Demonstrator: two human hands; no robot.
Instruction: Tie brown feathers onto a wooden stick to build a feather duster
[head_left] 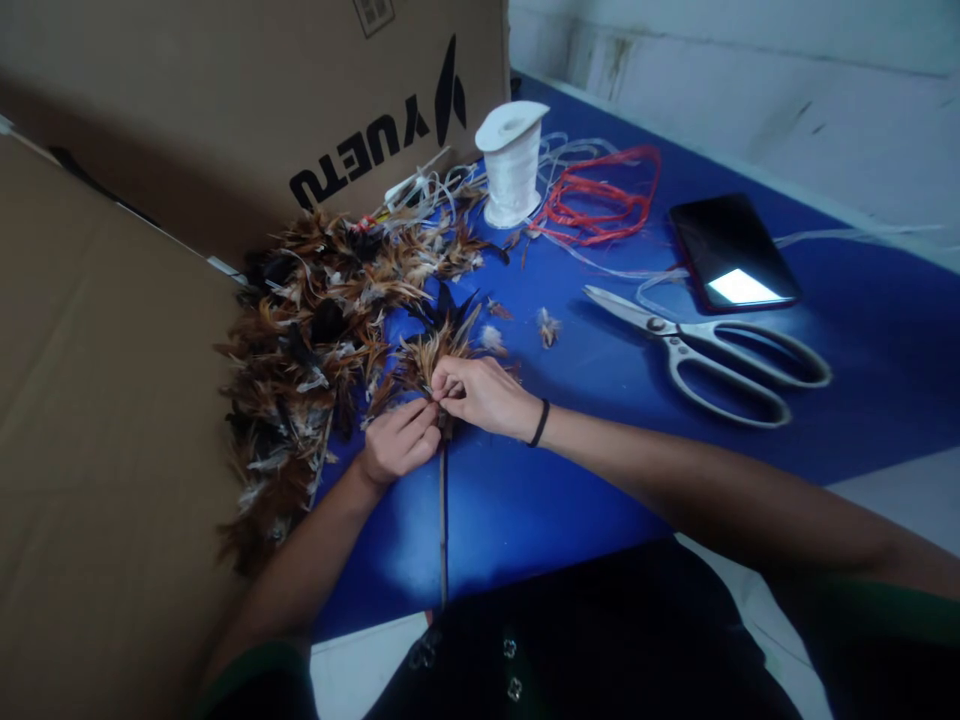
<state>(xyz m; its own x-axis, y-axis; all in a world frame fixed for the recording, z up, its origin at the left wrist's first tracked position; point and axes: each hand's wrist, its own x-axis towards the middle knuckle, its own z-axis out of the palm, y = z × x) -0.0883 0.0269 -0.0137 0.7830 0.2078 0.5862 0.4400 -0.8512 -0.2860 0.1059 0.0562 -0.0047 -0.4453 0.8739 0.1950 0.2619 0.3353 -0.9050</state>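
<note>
A bunch of brown, cream and black feathers (pixel 431 355) surrounds the top of a thin stick (pixel 443 520), which runs down toward my body. My left hand (pixel 401 440) is closed at the base of these feathers, its thumb and forefinger pinched together. From the right, my right hand (pixel 484 393) reaches in, also closed in a pinch, and its fingertips almost meet those of the left. What lies between the fingertips is too small and hidden to make out. The stick passes beneath the hands.
A large pile of feathers (pixel 300 370) lies left, against a cardboard box (pixel 247 110). Behind stand a white ribbon spool (pixel 512 165) and a tangle of red string (pixel 600 200). Scissors (pixel 705 350) and a phone (pixel 731 250) rest right on the blue tabletop (pixel 555 500).
</note>
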